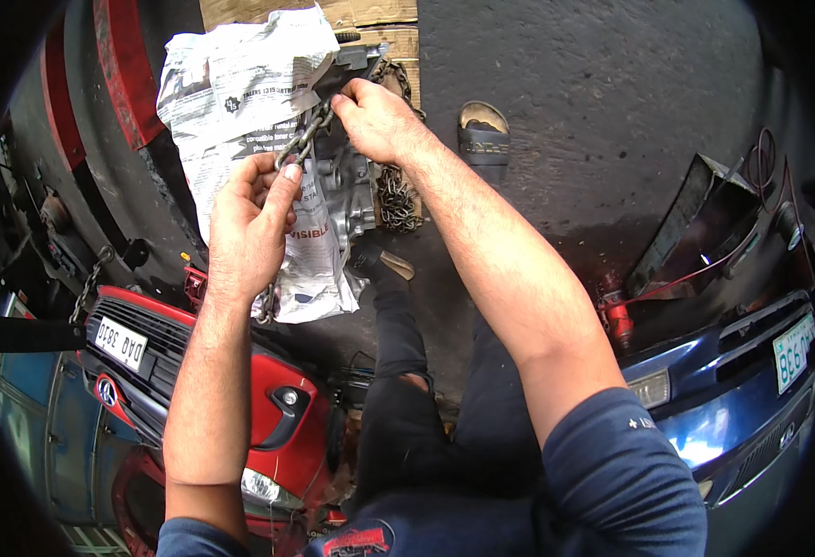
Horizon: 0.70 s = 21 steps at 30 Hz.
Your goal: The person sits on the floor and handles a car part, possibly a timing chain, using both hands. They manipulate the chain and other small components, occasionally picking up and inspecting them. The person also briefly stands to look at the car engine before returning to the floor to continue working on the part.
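A metal chain [309, 136] runs slantwise between my two hands. Its lower end is pinched between the thumb and fingers of my left hand [252, 218]. My right hand [377, 123] is closed round the upper part, next to a dark metal bracket. Below the chain lies a white printed plastic sheet [226, 135], crumpled over a grey metal casting [356, 190] that looks like a gearbox. The sheet hides much of it. More chain [396, 200] lies heaped on the casting's right side, and some links hang below the sheet's lower edge.
Cardboard [370, 13] lies under the casting on the dark floor [584, 102]. Sandals are on my feet. A red car [278, 408] stands at lower left, a blue car [705, 408] at lower right. Red-and-black lift beams [129, 79] run along the left. A red jack [617, 320] is at right.
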Motion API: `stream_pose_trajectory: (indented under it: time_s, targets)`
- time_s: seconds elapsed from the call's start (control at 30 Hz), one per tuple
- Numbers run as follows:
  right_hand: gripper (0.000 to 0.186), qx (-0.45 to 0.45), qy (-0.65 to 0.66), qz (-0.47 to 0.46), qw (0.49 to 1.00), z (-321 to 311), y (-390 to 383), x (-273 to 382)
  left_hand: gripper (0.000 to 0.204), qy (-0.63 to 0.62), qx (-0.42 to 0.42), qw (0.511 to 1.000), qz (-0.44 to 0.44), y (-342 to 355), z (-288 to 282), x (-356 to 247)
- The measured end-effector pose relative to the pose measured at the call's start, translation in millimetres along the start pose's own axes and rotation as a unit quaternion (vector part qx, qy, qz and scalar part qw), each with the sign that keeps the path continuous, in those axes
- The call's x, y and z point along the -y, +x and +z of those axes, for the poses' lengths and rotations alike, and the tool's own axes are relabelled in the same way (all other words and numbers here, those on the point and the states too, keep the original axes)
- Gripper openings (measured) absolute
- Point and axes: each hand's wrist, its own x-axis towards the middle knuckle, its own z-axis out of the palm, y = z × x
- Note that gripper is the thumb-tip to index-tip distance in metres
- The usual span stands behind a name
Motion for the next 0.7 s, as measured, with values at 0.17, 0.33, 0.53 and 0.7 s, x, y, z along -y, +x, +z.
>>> stream_pose_trajectory:
  time_s: [0.17,0.33,0.53,0.7]
  targets:
    - [0.052,0.11,0.192,0.2,0.954,3,9,4,0.028,-0.055,0.013,0.998,0.01,14,1,12]
    - [0.055,-0.003,0.056,0.046,0.997,6,5,2,0.028,-0.078,0.044,0.995,0.049,16,-3,26]
    - [0.055,0.091,0.234,0.247,0.936,9,11,6,0.033,-0.051,0.103,0.99,0.085,18,-13,35]
    - [0.058,-0.038,0.018,0.076,0.996,8,4,7,0.04,-0.095,0.136,0.983,0.074,20,-20,40]
